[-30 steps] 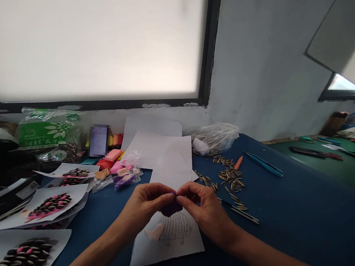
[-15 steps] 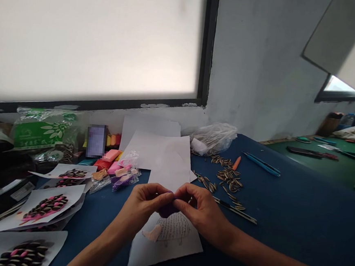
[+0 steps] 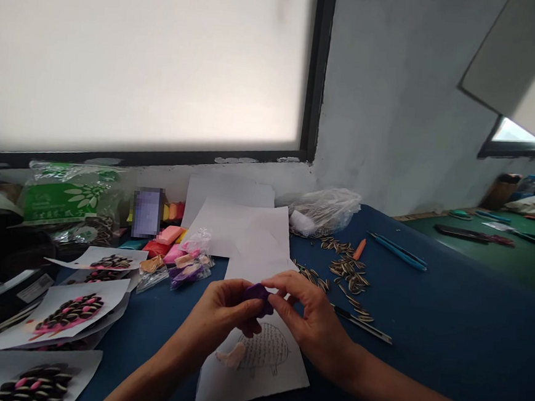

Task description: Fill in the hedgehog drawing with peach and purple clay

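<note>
Between my two hands is a flattened piece of purple modelling clay (image 3: 256,292). My left hand (image 3: 224,311) pinches it between thumb and fingers. The thumb and forefinger of my right hand (image 3: 303,308) close on its right edge. Below them lies a white sheet with a drawing (image 3: 267,349) of a rounded animal body filled with small marks and short legs. Peach-coloured clay (image 3: 232,355) covers the drawing's left end.
Striped sunflower seeds (image 3: 349,275), an orange crayon-like stick (image 3: 360,249), blue tweezers (image 3: 397,251) and a slim knife-like tool (image 3: 364,324) lie to the right. Leftward are bagged clay pieces (image 3: 190,268) and printed pictures (image 3: 73,315). White paper (image 3: 247,223) lies behind.
My right fingers have shifted on the purple clay, which is now turned up and shows more between the hands. The view has shifted slightly.
</note>
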Motion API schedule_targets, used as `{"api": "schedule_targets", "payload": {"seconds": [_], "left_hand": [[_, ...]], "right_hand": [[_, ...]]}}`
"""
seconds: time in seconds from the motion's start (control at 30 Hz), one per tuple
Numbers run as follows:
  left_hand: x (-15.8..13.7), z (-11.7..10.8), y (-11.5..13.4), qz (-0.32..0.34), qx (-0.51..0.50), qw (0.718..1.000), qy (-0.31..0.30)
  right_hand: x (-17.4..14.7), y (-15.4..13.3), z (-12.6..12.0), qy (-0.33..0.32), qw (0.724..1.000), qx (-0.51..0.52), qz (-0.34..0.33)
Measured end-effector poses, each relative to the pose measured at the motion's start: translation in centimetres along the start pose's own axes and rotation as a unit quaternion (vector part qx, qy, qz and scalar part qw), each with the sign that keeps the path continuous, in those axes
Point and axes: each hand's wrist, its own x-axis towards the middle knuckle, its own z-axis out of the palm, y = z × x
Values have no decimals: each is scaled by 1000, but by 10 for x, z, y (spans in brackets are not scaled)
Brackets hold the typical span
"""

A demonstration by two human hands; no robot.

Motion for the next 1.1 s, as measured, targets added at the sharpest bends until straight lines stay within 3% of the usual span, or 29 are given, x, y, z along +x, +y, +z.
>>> {"api": "schedule_targets", "payload": {"seconds": [0.1,0.27,0.6,0.8,0.93,1.1], "left_hand": [[0,1,1,-1,9,1000,-13],[1,3,0,2,14,999,-32],[1,0,3,2,17,1000,-19],[-1,-3,7,7,21,1000,-14],[0,-6,7,8,15,1000,-21],[-3,-13,11,-11,40,998,-46]], "right_hand": [[-1,0,0,-26,999,-24,-34],[-1,-1,-1,-25,1000,-2,3],[2,-5,-3,-14,999,-44,-29],[2,-9,-5,-55,995,44,70],[3,-6,-5,-77,985,116,102],[7,-3,-9,-82,985,87,125]]}}
